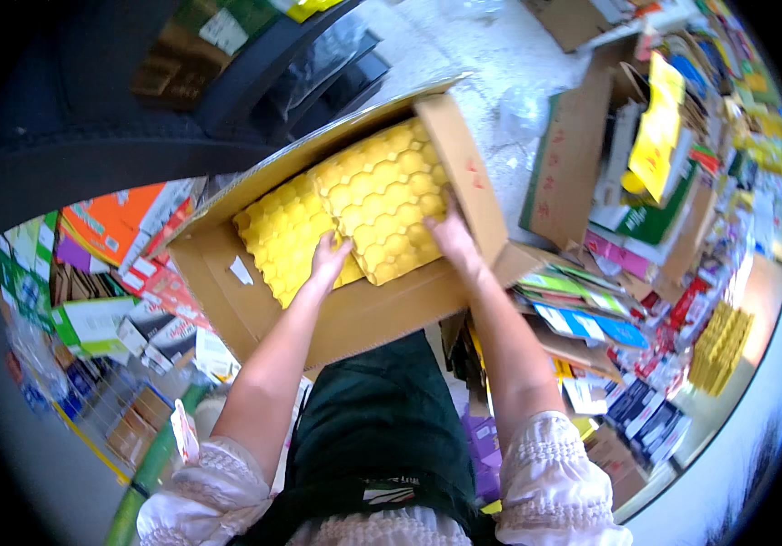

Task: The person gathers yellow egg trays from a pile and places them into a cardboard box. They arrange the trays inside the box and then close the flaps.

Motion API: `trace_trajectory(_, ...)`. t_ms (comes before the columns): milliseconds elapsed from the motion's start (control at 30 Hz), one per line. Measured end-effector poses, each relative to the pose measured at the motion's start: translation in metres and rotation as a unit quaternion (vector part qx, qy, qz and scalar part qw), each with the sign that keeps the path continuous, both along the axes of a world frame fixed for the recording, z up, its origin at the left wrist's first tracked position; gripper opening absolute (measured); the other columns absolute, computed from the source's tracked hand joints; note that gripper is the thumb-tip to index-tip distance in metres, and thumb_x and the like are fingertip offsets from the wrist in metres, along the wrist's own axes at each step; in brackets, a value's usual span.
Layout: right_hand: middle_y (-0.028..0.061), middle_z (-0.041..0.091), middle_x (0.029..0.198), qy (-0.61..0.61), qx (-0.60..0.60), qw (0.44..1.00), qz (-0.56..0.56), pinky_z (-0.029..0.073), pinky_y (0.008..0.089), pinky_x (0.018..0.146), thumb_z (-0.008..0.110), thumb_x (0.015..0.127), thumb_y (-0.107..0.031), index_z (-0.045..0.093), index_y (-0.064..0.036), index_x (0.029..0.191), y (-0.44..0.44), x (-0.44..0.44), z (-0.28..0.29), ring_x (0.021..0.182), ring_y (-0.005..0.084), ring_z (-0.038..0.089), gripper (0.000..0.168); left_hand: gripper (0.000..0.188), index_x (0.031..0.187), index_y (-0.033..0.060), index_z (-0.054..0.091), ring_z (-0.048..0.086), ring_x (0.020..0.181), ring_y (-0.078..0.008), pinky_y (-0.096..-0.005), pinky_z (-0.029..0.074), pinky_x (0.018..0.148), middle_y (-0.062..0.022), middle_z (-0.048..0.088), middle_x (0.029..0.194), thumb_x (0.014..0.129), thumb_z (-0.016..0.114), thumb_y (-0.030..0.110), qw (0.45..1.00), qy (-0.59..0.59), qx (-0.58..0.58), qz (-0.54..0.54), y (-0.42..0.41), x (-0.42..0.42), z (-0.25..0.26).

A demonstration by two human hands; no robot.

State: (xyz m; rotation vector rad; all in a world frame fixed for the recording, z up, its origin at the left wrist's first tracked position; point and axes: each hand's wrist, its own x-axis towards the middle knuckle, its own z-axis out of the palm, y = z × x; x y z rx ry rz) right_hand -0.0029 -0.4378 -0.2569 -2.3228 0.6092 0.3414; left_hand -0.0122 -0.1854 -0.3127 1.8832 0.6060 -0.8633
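Before me is an open cardboard box (363, 327), tilted in the view. Inside lie two yellow egg trays (391, 198) of molded material, side by side, the right one overlapping the left one's edge. My right hand (453, 235) is at the right tray's right edge, its fingers partly hidden between tray and box wall. My left hand (331, 258) reaches over the lower edge of the trays near where they meet, thumb and fingers apart; whether it grips an edge is unclear. A small white scrap (240, 271) lies on the box's left inner side.
Flattened cartons (159, 273) pile up at left beside a wire cage (101, 403) and a green pole (152, 450). At right stand an upright box stuffed with cardboard (568, 170) and more packaging. A stack of yellow trays (722, 348) sits far right. Dark bins (322, 82) are above.
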Motion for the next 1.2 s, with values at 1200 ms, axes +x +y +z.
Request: trace_trajectory(1200,0.0152,0.055,0.097,-0.007,-0.014,0.959,-0.283,0.046,0.0402,0.079,0.063,0.076,-0.025,0.055,-0.009,0.111,-0.247,-0.827,0.339,0.092,0.0323,0.057,0.038,0.025,0.112,0.0009,0.053,0.053,0.093,-0.0107,-0.0248,0.043,0.083,-0.0036,0.058,0.098,0.089,0.054,0.013,0.637,0.076,-0.401,-0.654,-0.55,-0.585,0.368)
